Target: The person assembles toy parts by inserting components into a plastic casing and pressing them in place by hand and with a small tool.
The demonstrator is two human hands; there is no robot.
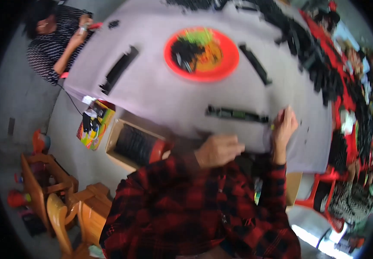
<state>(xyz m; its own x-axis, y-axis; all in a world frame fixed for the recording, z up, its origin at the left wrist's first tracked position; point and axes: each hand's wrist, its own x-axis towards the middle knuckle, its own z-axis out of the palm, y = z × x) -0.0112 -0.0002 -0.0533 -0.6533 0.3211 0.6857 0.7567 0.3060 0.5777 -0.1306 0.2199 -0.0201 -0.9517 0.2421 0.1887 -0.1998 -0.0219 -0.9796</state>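
My left hand [221, 150] is near the front edge of the table, smeared by motion, and its fingers point to the right; I cannot make out whether it holds anything. My right hand [285, 125] is closed at the right end of a long black plastic part [237, 114], with a speck of yellow-green beside its fingers. What those fingers grip is hidden. Green shows along the middle of that part. Beyond it stands a round red tray [235, 56] holding small black, yellow-green and orange pieces.
Two more long black parts lie on the grey-covered table [160, 95], one at left [119, 70] and one at right [255, 64]. Black parts are heaped along the far right [307, 54]. A cardboard box [114, 139] of dark pieces stands at my left. Another person [59, 41] sits at the far left.
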